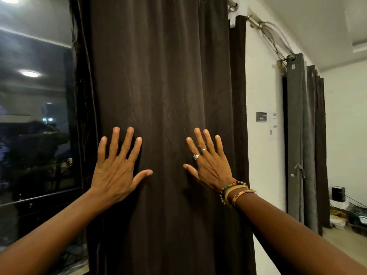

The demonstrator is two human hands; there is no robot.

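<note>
A dark brown curtain (158, 76) hangs straight in front of me from a rod at the top. My left hand (117, 167) lies flat against the cloth with its fingers spread and straight. My right hand (208, 161) is pressed flat on the same curtain a little to the right, fingers also spread, with rings on two fingers and several bracelets at the wrist. Neither hand grips the fabric.
A dark window (35, 116) with reflections is at the left, beside the curtain's edge. A white wall (262, 116) follows on the right, then a grey curtain (301, 135) tied back. Boxes and cables (341, 211) lie on the floor at the far right.
</note>
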